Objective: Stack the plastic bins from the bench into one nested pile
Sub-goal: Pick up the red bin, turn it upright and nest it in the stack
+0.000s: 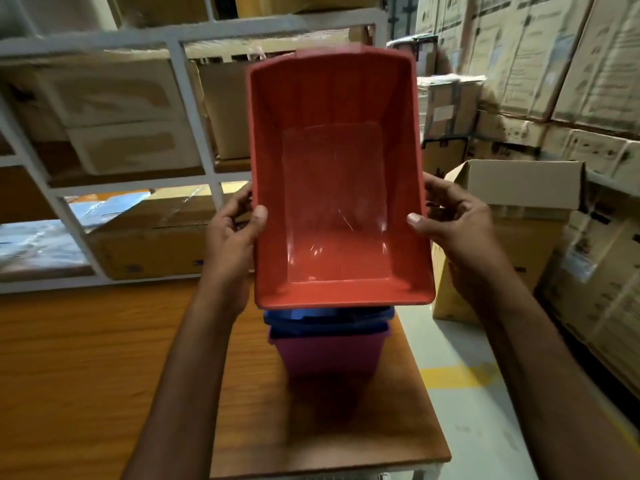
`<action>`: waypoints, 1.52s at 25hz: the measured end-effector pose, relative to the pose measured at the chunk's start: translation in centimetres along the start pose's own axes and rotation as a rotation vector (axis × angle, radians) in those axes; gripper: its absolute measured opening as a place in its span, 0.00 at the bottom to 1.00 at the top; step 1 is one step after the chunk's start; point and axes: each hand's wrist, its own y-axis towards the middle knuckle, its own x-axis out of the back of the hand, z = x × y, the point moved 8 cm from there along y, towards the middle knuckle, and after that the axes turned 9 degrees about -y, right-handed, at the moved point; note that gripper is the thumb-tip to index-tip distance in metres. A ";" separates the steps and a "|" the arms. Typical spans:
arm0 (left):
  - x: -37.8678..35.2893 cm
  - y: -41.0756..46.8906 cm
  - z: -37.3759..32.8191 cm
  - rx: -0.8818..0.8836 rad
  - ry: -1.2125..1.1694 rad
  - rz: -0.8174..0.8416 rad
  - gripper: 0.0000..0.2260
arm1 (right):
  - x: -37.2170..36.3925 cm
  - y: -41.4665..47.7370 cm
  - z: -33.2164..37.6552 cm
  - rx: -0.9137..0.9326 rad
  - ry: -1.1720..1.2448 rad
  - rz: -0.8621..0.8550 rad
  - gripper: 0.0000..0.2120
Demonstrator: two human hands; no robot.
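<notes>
Head camera: the red rectangular plastic bin (336,188) hangs just above the pile, open side tipped toward the wearer, likely so its base can be lined up with the blue plastic bin (329,318), which is nested in the purple plastic bin (329,355) on the brown wooden bench (104,358). The left hand (232,233) and right hand (453,223) grip opposite rims, thumbs inside, which keeps it level

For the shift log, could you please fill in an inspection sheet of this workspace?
Surface: wooden bench, bins near its right edge.
Job's things: red bin held tilted over a blue bin nested in a purple bin.
Clutter: nothing seen.
Grips: left hand and right hand each hold a side rim of the red bin, thumbs inside.
Cables: nothing seen.
Surroundings: white rack, stacked cardboard boxes, open carton on the right.
</notes>
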 end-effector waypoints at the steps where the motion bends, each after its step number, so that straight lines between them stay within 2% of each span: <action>1: 0.4 1.1 0.1 0.043 -0.009 -0.008 0.16 | -0.6 0.7 -0.3 -0.047 0.036 0.022 0.27; 4: 1.4 3.6 1.4 0.244 -0.024 -0.079 0.13 | -2.5 2.8 -2.0 -0.194 0.141 0.056 0.22; 7: 1.8 4.8 3.3 0.385 0.080 -0.104 0.11 | -3.5 3.9 -4.3 -0.299 0.136 0.068 0.21; 13: 3.4 5.1 7.9 0.500 0.098 -0.114 0.08 | -4.6 3.7 -8.0 -0.466 0.150 0.086 0.17; 18: 4.3 4.5 11.6 0.610 0.113 -0.135 0.06 | -5.0 2.7 -11.3 -0.633 0.114 0.078 0.19; 22: 5.5 3.9 14.3 0.705 0.132 -0.168 0.09 | -5.3 1.7 -13.2 -0.723 0.138 0.050 0.17; 33: 7.0 0.0 14.0 0.593 0.049 -0.244 0.16 | -3.0 -2.1 -14.6 -0.682 0.019 -0.153 0.15; 38: 7.4 -3.5 13.0 0.484 0.026 -0.219 0.13 | -2.7 -6.3 -13.7 -0.590 0.014 -0.290 0.12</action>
